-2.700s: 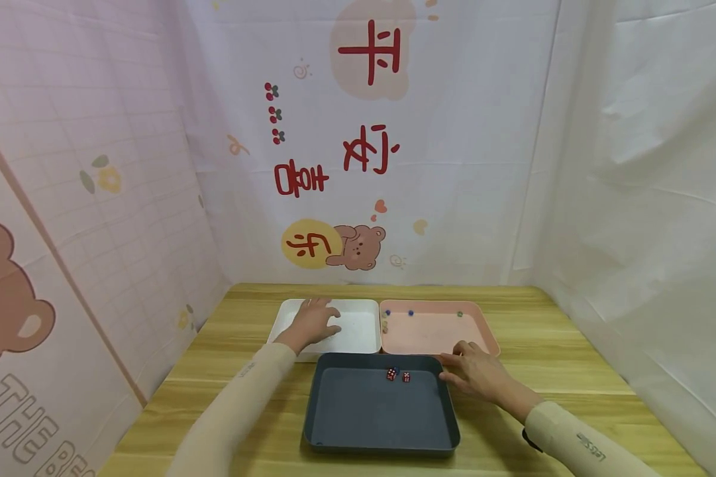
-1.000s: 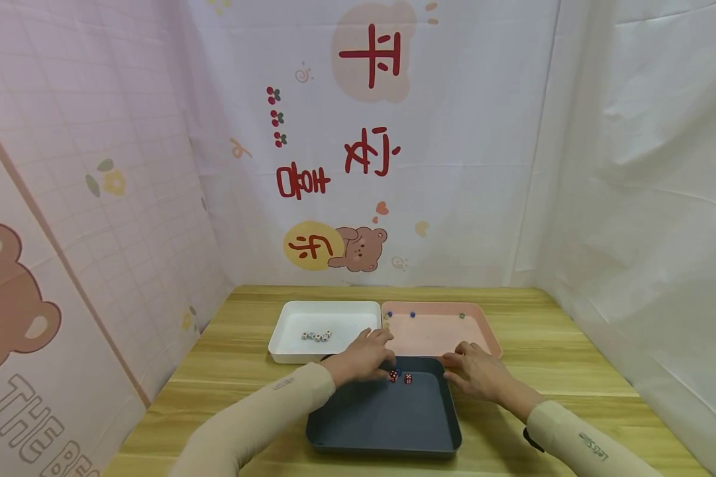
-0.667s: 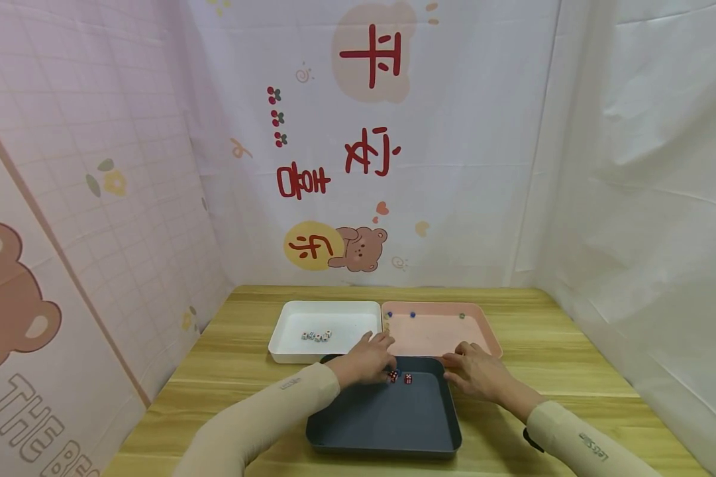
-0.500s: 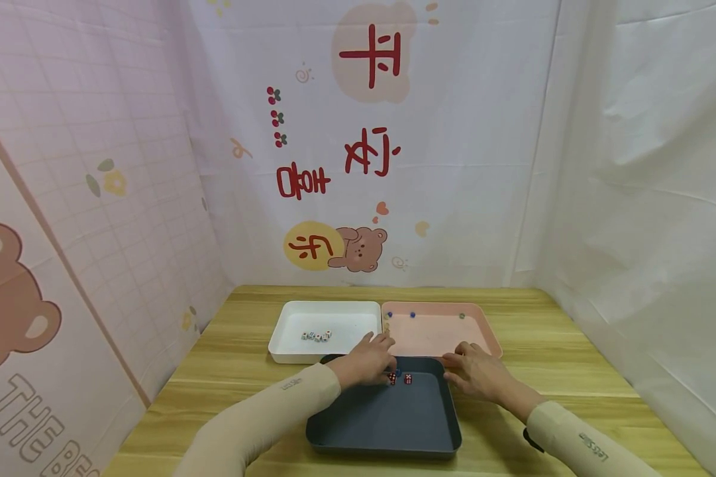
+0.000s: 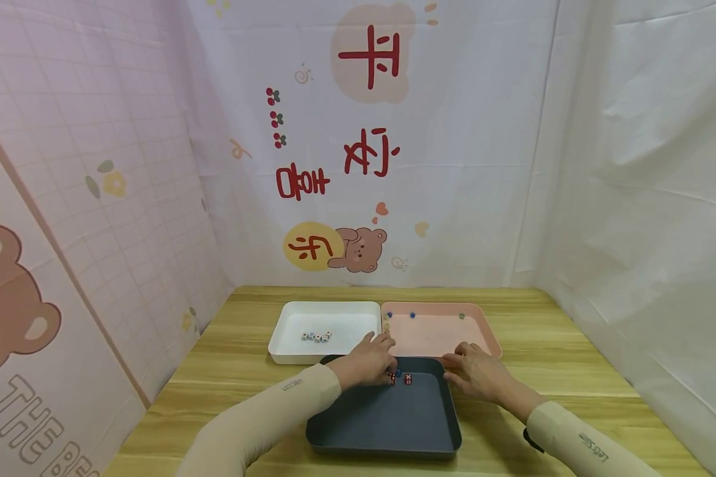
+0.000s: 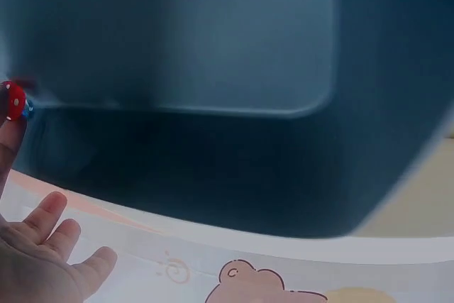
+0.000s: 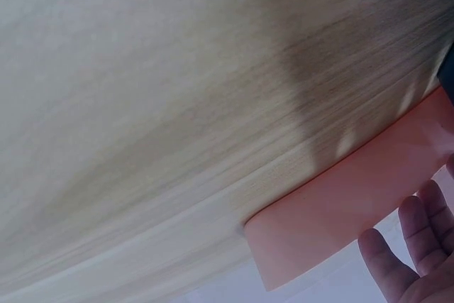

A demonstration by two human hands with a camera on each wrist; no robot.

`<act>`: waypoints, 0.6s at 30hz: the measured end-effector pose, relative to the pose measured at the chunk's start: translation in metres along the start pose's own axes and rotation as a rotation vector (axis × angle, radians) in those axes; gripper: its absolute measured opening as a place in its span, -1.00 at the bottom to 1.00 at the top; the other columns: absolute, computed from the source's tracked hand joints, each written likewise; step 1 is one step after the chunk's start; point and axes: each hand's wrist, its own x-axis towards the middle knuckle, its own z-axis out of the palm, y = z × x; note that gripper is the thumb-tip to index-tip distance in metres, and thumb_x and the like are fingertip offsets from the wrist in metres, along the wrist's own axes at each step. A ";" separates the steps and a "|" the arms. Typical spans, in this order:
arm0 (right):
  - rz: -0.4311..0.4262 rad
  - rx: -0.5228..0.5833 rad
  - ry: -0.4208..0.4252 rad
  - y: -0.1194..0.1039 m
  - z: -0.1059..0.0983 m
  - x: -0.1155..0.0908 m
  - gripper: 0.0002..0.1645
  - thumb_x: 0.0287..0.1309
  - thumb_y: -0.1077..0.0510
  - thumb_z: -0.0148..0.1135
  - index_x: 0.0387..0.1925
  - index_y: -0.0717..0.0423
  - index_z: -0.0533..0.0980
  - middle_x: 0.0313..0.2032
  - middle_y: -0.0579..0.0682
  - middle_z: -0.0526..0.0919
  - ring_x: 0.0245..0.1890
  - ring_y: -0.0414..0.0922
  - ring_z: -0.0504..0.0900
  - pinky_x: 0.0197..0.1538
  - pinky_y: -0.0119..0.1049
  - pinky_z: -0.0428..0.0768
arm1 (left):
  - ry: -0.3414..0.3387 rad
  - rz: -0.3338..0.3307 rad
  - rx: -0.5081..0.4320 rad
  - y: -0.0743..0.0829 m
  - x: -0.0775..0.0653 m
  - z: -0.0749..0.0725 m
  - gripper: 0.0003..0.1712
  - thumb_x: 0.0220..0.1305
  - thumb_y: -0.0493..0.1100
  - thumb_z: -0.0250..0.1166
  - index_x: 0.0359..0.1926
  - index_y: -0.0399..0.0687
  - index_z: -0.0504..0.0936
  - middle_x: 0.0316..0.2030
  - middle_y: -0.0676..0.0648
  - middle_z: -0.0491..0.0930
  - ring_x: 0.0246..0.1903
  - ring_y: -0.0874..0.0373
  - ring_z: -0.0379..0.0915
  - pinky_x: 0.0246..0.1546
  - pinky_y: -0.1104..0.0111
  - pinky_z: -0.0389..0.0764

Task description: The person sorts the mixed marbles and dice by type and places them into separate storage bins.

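Observation:
In the head view my left hand reaches over the far side of the dark grey tray. Its thumb and index finger pinch a red die with white dots, which also shows at the left edge of the left wrist view, partly behind a fingertip. A blue die lies right behind it, and a second red die sits just to the right. My right hand rests at the tray's far right corner, fingers loosely bent; the right wrist view shows its fingers beside the pink tray.
Behind the grey tray stand a white tray with several white dice and, to its right, the pink tray with small blue dice, a green one and yellowish pieces. Printed cloth surrounds the wooden table.
My left hand has moved from the white tray to the grey tray, and several white dice now show in the white tray. The red die has shifted slightly nearer me. My right hand has stayed put.

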 end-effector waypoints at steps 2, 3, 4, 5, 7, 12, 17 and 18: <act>-0.001 -0.001 0.002 0.000 0.000 0.000 -0.53 0.23 -0.10 0.31 0.05 0.08 0.65 -0.17 0.06 0.54 -0.19 0.01 0.56 -0.25 -0.11 0.63 | 0.006 0.002 -0.007 -0.001 -0.001 -0.002 -0.85 0.22 0.18 0.40 -0.23 0.38 0.75 0.26 -0.03 0.45 0.37 0.04 0.17 0.34 0.00 0.24; 0.000 -0.001 0.003 0.000 0.000 0.000 -0.54 0.23 -0.10 0.32 0.05 0.08 0.65 -0.17 0.06 0.55 -0.19 0.02 0.56 -0.24 -0.10 0.63 | 0.010 0.003 -0.011 -0.002 -0.001 -0.003 -0.85 0.22 0.18 0.40 -0.23 0.37 0.75 0.25 -0.03 0.45 0.36 0.05 0.17 0.34 0.00 0.24; 0.000 -0.002 0.005 0.000 0.000 0.000 -0.54 0.23 -0.10 0.32 0.05 0.08 0.65 -0.17 0.06 0.55 -0.19 0.02 0.56 -0.24 -0.10 0.64 | 0.014 0.005 -0.008 -0.003 -0.001 -0.003 -0.86 0.22 0.18 0.39 -0.24 0.37 0.75 0.25 -0.03 0.46 0.35 0.06 0.18 0.33 0.01 0.24; 0.000 -0.003 0.007 0.000 0.000 0.000 -0.54 0.22 -0.10 0.32 0.05 0.08 0.65 -0.17 0.07 0.55 -0.19 0.02 0.56 -0.25 -0.10 0.64 | 0.017 0.005 -0.008 -0.004 -0.001 -0.004 -0.86 0.22 0.18 0.39 -0.25 0.37 0.74 0.25 -0.03 0.46 0.35 0.07 0.18 0.33 0.01 0.24; 0.000 -0.005 0.009 0.000 0.000 0.000 -0.54 0.22 -0.10 0.33 0.04 0.07 0.65 -0.17 0.07 0.55 -0.19 0.02 0.57 -0.25 -0.09 0.64 | 0.022 0.005 -0.007 -0.005 -0.002 -0.006 -0.85 0.23 0.19 0.38 -0.24 0.36 0.74 0.25 -0.03 0.45 0.34 0.08 0.18 0.34 0.00 0.23; 0.003 -0.001 0.011 -0.001 0.000 0.000 -0.54 0.22 -0.09 0.33 0.04 0.08 0.65 -0.17 0.07 0.55 -0.19 0.02 0.57 -0.25 -0.09 0.64 | 0.035 0.000 -0.006 -0.010 -0.003 -0.011 -0.82 0.24 0.20 0.36 -0.22 0.35 0.74 0.25 -0.04 0.45 0.35 0.07 0.18 0.35 -0.01 0.21; 0.005 -0.002 0.010 -0.001 0.001 0.000 -0.54 0.22 -0.10 0.33 0.04 0.07 0.65 -0.16 0.07 0.55 -0.18 0.02 0.57 -0.25 -0.09 0.64 | 0.035 -0.016 -0.011 -0.015 -0.003 -0.017 -0.81 0.25 0.18 0.34 -0.18 0.34 0.74 0.26 -0.04 0.42 0.37 0.05 0.15 0.35 -0.02 0.20; 0.005 -0.003 0.010 -0.001 0.001 0.000 -0.54 0.22 -0.10 0.33 0.04 0.07 0.65 -0.16 0.07 0.55 -0.18 0.02 0.57 -0.25 -0.09 0.64 | 0.036 -0.020 -0.013 -0.016 -0.003 -0.017 -0.81 0.26 0.18 0.34 -0.18 0.34 0.74 0.26 -0.04 0.42 0.37 0.05 0.15 0.36 -0.02 0.19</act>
